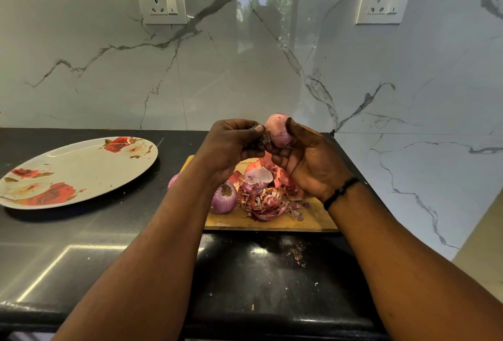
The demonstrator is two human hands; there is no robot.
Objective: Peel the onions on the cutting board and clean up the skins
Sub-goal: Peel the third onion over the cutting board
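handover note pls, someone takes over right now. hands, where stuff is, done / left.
Right hand holds an onion raised above the cutting board.
Left hand pinches bits of skin at the onion's side.
On the board: a pile of skins and one peeled onion; another onion shows partly behind the left forearm.
Floral plate sits left on the counter, holding no onions.
Done: most peeling. Left: finish the held onion, clear skins, including crumbs on the counter.
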